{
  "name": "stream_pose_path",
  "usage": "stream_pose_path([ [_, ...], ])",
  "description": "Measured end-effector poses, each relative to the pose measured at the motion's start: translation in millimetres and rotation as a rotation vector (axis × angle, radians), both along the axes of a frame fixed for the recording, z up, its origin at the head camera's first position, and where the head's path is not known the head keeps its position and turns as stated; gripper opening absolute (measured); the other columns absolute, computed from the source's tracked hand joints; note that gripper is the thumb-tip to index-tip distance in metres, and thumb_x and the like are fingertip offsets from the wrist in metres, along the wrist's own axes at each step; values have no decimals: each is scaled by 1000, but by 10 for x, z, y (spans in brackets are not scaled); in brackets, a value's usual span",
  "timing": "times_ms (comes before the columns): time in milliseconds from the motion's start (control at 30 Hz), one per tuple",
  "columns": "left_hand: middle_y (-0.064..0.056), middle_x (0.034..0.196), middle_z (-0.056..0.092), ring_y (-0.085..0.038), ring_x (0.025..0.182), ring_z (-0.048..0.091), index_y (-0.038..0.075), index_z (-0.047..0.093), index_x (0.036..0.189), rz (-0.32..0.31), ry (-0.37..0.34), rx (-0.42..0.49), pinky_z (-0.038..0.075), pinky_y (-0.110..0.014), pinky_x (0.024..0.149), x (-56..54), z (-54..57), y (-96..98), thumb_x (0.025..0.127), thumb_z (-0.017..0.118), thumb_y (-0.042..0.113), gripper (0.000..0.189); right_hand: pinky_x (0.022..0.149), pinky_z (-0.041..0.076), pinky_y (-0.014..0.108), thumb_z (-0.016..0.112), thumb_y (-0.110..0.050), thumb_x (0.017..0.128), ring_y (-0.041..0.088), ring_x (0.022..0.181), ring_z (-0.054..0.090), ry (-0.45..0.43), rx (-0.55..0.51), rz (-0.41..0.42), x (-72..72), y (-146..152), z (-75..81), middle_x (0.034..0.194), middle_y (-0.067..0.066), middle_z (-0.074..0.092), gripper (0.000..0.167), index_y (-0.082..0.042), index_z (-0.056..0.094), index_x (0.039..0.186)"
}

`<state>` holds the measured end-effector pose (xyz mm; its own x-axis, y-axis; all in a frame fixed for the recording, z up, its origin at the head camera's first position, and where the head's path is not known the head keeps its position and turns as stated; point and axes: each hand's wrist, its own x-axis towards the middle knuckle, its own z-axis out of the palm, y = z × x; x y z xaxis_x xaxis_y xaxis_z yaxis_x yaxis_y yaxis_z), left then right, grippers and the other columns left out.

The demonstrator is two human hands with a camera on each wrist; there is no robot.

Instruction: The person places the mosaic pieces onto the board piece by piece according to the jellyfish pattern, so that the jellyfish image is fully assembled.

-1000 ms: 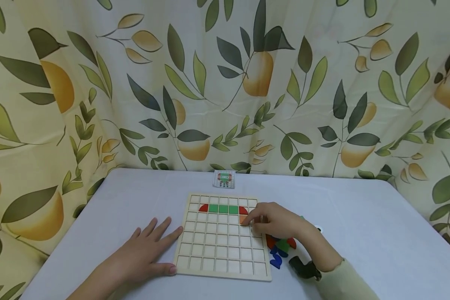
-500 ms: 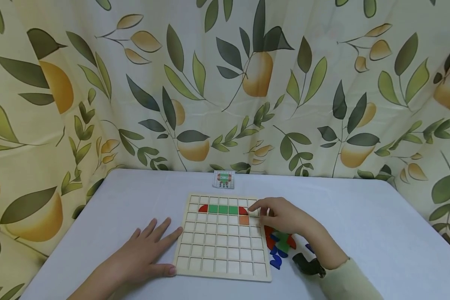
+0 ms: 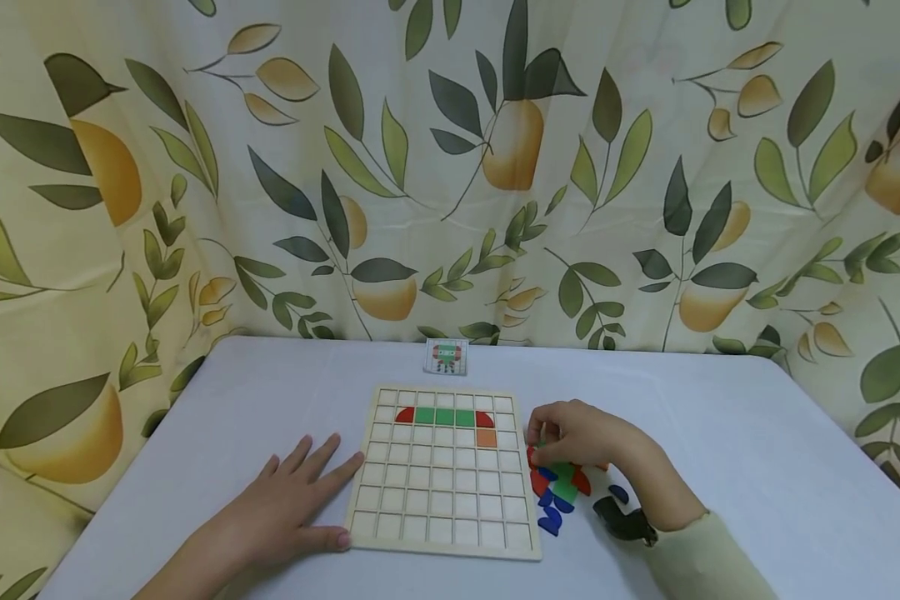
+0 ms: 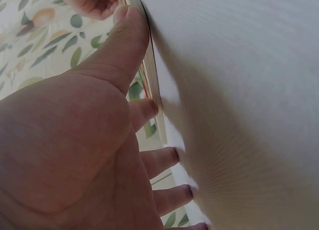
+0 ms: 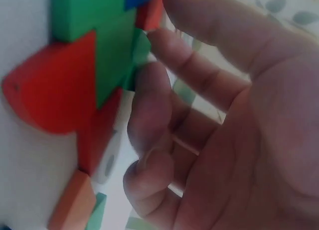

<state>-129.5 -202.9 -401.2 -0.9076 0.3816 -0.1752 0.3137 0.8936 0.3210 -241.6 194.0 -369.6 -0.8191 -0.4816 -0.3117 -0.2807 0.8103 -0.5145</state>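
A wooden grid board [image 3: 401, 503] lies on the white table. One row holds red quarter-round pieces [image 3: 484, 419] at both ends with green squares [image 3: 445, 417] between, and an orange square [image 3: 486, 437] sits under the right one. My left hand [image 3: 288, 504] lies spread at the board's left edge, its thumb touching the frame. Over a pile of loose pieces right of the board hovers my right hand [image 3: 588, 437]. Its fingers are loosely bent; thumb and forefinger stand apart near a red piece [image 5: 149, 14], with no clear grip. A green square [image 5: 115, 58] lies close to them.
A small picture card [image 3: 446, 357] lies behind the board. Several blue pieces [image 3: 551, 522] are at the near end of the pile. A dark strap [image 3: 624, 520] is at the right wrist. A patterned curtain [image 3: 450, 183] hangs behind the table.
My right hand has left the orange square in the grid and moved right, off the board, down to the loose pieces. My left hand has stayed in place.
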Motion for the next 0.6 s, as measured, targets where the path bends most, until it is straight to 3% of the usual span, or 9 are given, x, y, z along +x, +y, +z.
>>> stream_pose_path([
  [100,-11,165,22,-47,150,15,33,34,156,2,0,-1,18,-77,108,-3,-2,-1,76,59,79,95,57,44,30,82,-23,82,17,67,54,-6,30,-49,19,-35,-14,74,2,56,22,-19,63,92],
  [233,-10,166,21,-46,151,13,35,33,156,10,-14,-1,17,-76,109,-10,-2,5,75,58,80,96,58,43,31,83,-21,81,17,68,53,7,23,-52,34,-53,-11,73,3,55,22,-17,64,91],
  [600,-10,166,21,-46,151,12,35,33,156,14,-23,7,16,-76,109,7,15,1,76,59,79,95,61,41,31,79,-15,84,18,77,53,-18,-74,40,-13,-51,-30,79,2,54,22,-14,58,91],
])
